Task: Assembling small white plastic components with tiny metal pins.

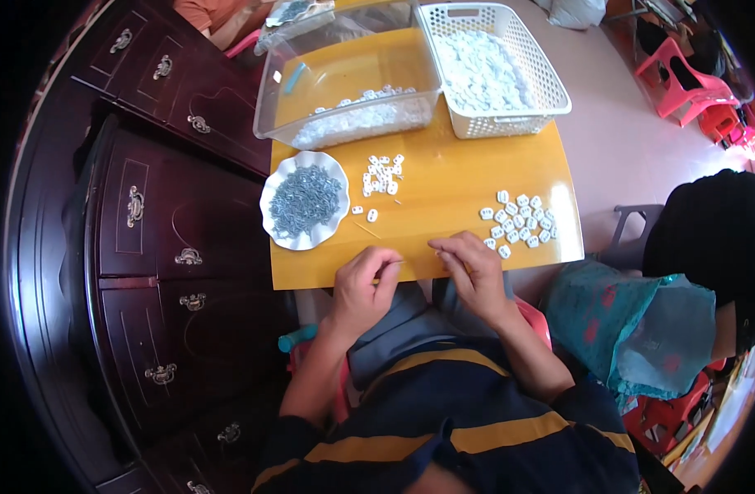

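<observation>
Over the table's near edge, my left hand (366, 278) is closed, thumb against forefinger, with a thin tip of something poking out toward the right. My right hand (474, 265) faces it a short gap away, its fingers pinched together at a tiny thing too small to make out. Beyond the left hand lie a thin yellowish stick (366, 230) and a loose white two-holed plastic piece (372, 216). A scalloped white dish (335, 233) full of small grey metal pins (305, 200) stands at left. A group of white pieces (521, 221) lies spread beyond my right hand.
Another small pile of white pieces (383, 174) sits mid-table. Behind it stand a clear plastic bin (357, 118) and a white perforated basket (509, 125), both holding white pieces. Dark wooden cabinets (179, 198) line the left; a teal bag (608, 321) stands right. Another person (221, 18) sits at far left.
</observation>
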`<state>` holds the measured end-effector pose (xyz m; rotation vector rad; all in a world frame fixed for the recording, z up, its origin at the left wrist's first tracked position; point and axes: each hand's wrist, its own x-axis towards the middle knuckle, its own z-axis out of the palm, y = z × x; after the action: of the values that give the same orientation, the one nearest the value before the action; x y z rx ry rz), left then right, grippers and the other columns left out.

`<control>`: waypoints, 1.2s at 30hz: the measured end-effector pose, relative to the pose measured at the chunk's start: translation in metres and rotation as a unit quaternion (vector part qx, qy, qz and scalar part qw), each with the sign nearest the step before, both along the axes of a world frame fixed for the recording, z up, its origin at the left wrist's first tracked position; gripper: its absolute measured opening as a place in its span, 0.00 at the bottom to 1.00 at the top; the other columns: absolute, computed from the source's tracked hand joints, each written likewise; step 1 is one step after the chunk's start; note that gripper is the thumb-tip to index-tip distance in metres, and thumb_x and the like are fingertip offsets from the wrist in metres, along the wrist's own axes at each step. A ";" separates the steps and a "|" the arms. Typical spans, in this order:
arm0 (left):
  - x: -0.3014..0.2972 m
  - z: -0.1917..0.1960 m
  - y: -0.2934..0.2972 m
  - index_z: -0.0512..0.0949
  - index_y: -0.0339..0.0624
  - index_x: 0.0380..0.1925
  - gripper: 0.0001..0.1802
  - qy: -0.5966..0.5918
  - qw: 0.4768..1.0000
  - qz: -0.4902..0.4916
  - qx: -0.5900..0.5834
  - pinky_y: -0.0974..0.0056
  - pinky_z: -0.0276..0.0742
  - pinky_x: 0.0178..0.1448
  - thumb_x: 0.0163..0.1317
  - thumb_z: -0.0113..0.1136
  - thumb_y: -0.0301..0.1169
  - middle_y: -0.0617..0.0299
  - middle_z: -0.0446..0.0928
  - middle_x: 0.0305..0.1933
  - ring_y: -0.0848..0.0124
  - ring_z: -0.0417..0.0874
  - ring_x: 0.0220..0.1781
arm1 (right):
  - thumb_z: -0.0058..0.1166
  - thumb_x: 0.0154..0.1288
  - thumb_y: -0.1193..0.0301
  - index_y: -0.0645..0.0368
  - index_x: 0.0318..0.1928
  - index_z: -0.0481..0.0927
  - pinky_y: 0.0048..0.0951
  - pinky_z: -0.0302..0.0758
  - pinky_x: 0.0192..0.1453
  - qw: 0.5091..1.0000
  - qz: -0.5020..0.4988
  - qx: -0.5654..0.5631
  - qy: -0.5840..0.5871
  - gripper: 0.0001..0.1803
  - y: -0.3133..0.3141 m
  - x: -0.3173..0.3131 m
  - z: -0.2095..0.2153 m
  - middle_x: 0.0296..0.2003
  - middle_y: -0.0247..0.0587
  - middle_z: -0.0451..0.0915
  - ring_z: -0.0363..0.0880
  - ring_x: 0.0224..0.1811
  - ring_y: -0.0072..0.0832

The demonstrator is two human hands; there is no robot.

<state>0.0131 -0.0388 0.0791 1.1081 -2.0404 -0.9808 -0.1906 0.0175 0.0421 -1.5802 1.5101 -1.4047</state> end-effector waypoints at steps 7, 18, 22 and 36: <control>-0.039 -0.018 -0.007 0.78 0.35 0.39 0.03 -0.004 0.998 -0.065 0.002 0.62 0.77 0.36 0.67 0.59 0.22 0.52 0.80 0.32 0.61 0.84 0.31 | 0.55 0.69 0.79 0.64 0.49 0.82 0.28 0.77 0.39 0.983 -0.021 0.119 -0.141 0.10 0.005 -0.010 -0.016 0.34 0.43 0.82 0.82 0.33 0.28; -0.030 -0.056 -0.021 0.77 0.38 0.38 0.03 -0.082 0.994 -0.035 -0.070 0.51 0.77 0.45 0.64 0.60 0.22 0.50 0.80 0.38 0.50 0.83 0.42 | 0.58 0.72 0.76 0.64 0.45 0.79 0.19 0.74 0.36 0.960 -0.007 0.147 -0.236 0.05 0.008 -0.005 -0.031 0.30 0.31 0.82 0.77 0.31 0.13; -0.013 -0.066 -0.015 0.77 0.38 0.36 0.05 -0.114 0.979 -0.021 -0.168 0.50 0.77 0.58 0.61 0.62 0.21 0.49 0.81 0.50 0.49 0.82 0.56 | 0.59 0.72 0.76 0.65 0.44 0.79 0.18 0.74 0.36 0.951 -0.003 0.170 -0.258 0.05 0.009 -0.006 -0.030 0.31 0.29 0.81 0.76 0.31 0.12; -0.006 -0.068 -0.018 0.77 0.38 0.37 0.05 -0.144 0.973 -0.025 -0.179 0.50 0.75 0.66 0.62 0.61 0.23 0.46 0.79 0.58 0.47 0.79 0.64 | 0.56 0.75 0.75 0.63 0.43 0.77 0.18 0.74 0.39 0.958 0.014 0.187 -0.219 0.04 0.007 -0.007 -0.026 0.32 0.27 0.78 0.75 0.33 0.12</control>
<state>0.0070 -0.0571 0.0110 1.0521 -2.3679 -0.4632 -0.1972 0.0242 0.0161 -0.9810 1.3717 -1.2566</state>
